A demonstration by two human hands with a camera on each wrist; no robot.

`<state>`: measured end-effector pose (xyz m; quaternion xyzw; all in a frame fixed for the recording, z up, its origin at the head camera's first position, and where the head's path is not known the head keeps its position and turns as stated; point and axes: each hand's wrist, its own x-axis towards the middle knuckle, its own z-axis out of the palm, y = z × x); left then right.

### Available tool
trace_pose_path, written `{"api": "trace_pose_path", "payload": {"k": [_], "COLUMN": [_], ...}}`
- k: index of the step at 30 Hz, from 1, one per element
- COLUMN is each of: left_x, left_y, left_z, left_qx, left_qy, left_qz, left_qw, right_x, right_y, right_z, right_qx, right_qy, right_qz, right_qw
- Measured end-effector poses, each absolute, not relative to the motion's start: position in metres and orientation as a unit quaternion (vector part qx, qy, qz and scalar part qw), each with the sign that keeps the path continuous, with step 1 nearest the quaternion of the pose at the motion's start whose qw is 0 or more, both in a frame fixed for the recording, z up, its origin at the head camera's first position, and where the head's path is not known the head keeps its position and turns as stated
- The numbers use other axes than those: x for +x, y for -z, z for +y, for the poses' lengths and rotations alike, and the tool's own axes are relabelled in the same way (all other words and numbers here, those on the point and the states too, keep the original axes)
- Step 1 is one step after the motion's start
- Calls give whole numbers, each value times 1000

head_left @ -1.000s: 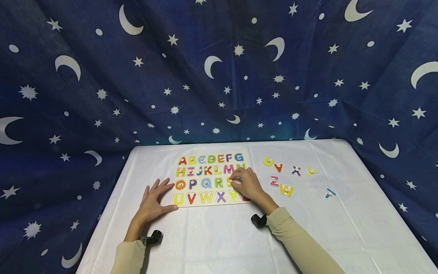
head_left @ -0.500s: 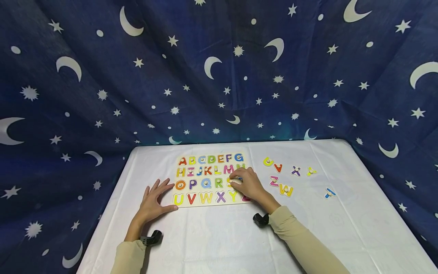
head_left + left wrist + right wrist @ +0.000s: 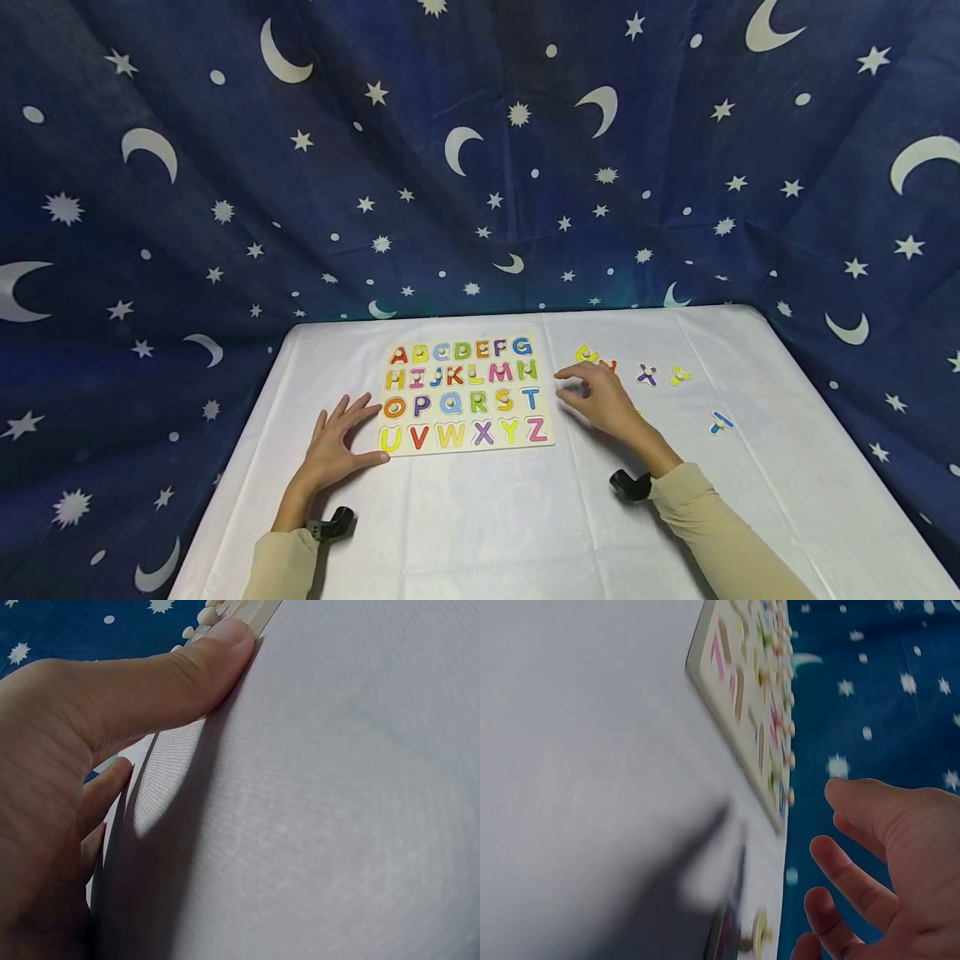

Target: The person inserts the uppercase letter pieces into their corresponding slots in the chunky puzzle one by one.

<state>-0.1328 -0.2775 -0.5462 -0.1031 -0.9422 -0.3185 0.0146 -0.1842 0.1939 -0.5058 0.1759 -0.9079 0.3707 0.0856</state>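
Note:
The wooden alphabet puzzle board point(image 3: 465, 452) lies flat on the table, with knobbed letters seated in its upper rows. A knobbed yellow S point(image 3: 504, 401) sits in the third row. My left hand point(image 3: 330, 446) lies at the board's left side with spread fingers, its thumb point(image 3: 217, 645) touching the near corner. My right hand point(image 3: 603, 404) is raised just right of the board, thumb and fingers apart, with nothing between them. It partly covers the loose letters, among them a yellow U point(image 3: 586, 354) and a red V point(image 3: 611, 365); the pink Z is hidden.
Right of the right hand lie a purple X point(image 3: 647, 374), a yellow Y point(image 3: 680, 376) and, nearer, a blue T point(image 3: 722, 423). A white cloth covers the table point(image 3: 480, 525). A dark blue star-and-moon curtain point(image 3: 420, 167) hangs behind it.
My right hand has let go of the S on the board and moved right, over the loose letters. The T and Z places now show. The left hand has stayed put.

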Motion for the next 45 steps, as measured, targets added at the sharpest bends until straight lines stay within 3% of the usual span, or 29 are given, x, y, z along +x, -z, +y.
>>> {"api": "trace_pose_path", "payload": {"k": [15, 26, 45], "left_x": [-134, -134, -133], "left_y": [549, 547, 549], "left_z": [-278, -276, -277], "left_qx": [-100, -102, -102], "left_qy": [315, 315, 314], "left_qz": [-944, -944, -944], "left_qw": [11, 13, 16], "right_x": [-149, -116, -106], "right_y": [521, 532, 537], "right_z": [318, 379, 402], "right_qx": [83, 2, -18], "right_qy": [-339, -311, -294], "right_qz": [-916, -934, -940], "right_qw": [198, 175, 169]}}
